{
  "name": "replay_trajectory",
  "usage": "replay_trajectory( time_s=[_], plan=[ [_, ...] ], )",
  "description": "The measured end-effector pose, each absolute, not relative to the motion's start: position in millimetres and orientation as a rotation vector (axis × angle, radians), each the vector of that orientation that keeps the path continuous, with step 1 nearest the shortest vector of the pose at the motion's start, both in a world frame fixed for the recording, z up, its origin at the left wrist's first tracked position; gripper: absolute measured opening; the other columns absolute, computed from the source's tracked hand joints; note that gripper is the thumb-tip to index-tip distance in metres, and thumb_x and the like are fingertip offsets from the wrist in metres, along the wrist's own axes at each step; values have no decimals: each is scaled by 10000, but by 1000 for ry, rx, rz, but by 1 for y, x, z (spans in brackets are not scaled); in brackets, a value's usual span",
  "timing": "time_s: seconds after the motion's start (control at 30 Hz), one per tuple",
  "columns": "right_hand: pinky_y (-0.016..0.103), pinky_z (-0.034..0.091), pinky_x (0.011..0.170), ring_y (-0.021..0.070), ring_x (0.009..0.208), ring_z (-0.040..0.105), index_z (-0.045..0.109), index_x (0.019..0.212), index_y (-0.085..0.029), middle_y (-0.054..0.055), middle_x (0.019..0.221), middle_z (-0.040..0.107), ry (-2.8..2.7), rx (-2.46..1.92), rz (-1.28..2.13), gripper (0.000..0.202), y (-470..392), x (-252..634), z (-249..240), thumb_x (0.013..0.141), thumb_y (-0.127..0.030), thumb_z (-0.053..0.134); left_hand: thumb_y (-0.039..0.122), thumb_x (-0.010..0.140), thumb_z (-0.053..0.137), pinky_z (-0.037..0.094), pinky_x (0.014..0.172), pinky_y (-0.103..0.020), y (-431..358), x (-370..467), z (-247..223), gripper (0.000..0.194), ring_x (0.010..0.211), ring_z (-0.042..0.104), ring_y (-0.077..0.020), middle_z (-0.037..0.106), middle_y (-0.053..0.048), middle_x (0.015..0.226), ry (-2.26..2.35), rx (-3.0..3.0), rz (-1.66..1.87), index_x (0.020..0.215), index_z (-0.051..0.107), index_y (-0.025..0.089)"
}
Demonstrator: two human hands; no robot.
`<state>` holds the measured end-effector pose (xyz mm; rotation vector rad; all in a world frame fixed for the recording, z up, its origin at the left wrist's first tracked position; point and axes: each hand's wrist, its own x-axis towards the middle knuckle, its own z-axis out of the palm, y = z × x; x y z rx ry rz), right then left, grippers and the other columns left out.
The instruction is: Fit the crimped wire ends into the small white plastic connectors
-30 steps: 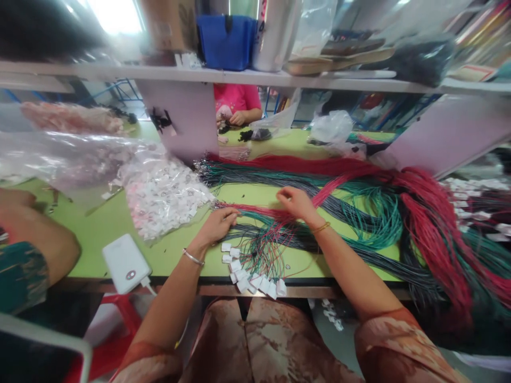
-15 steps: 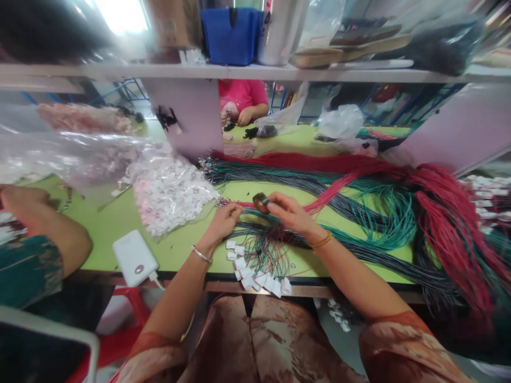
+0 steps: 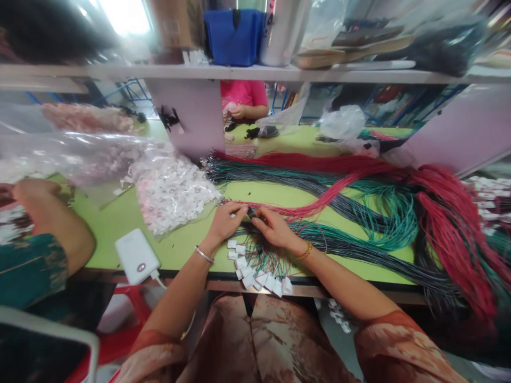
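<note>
My left hand (image 3: 227,219) is closed in a pinch beside the ends of the red wires (image 3: 293,211); its fingers hide what they hold. Close against it, my right hand (image 3: 275,227) is closed around a small dark thing (image 3: 250,213), apparently the dark tape roll seen earlier, now mostly covered by fingers. Below both hands lies a bunch of thin wires with white connectors (image 3: 261,279) at the table's front edge. Green and black wires (image 3: 343,247) stretch rightward from beneath my right hand.
A clear bag of white connectors (image 3: 171,194) lies left of my hands, and a white power bank (image 3: 138,257) with a cable sits near the front edge. Long wire bundles (image 3: 451,213) spill off the right side. Co-workers' arms show at left (image 3: 51,213) and across the table (image 3: 243,109).
My right hand has moved left and down with the dark roll, and its fingers now meet my left hand's fingertips. My left hand has barely shifted. The co-worker's arm at left moved slightly.
</note>
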<state>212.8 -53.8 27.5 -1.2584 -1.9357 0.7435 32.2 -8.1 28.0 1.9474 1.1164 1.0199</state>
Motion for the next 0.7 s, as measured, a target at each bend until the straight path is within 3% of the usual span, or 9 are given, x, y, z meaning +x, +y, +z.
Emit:
replay_trajectory(
  time_s=[0.3, 0.47, 0.6, 0.7],
  plan=[
    [268, 331, 596, 149, 623, 434, 456, 802, -210, -3, 694, 511, -1947, -1296, 665, 158, -50, 207, 19, 900, -333, 462, 258, 820, 569, 462, 865, -346, -9, 36, 25, 168, 865, 626, -192, 723, -63, 890, 1093, 1959, 1098, 849, 720, 188],
    [276, 328, 602, 160, 635, 449, 474, 822, -204, 16, 723, 542, -1984, -1333, 590, 140, -49, 206, 18, 903, -317, 463, 290, 804, 577, 467, 705, -295, -8, 33, 22, 240, 705, 611, -161, 677, -30, 756, 1125, 1770, 1004, 986, 655, 155],
    [288, 342, 627, 173, 666, 473, 490, 835, -198, 35, 752, 569, -2025, -1351, 513, 121, -50, 205, 17, 905, -292, 464, 269, 797, 558, 432, 706, -282, -9, 33, 23, 122, 689, 562, -147, 637, -18, 737, 1163, 1888, 992, 776, 620, 166],
    [294, 355, 641, 178, 685, 487, 505, 847, -195, 46, 773, 584, -2030, -1349, 489, 112, -51, 204, 17, 904, -283, 467, 248, 814, 517, 406, 710, -286, -12, 35, 27, 117, 691, 525, -152, 598, -14, 715, 1209, 2027, 990, 731, 569, 184]
  ],
)
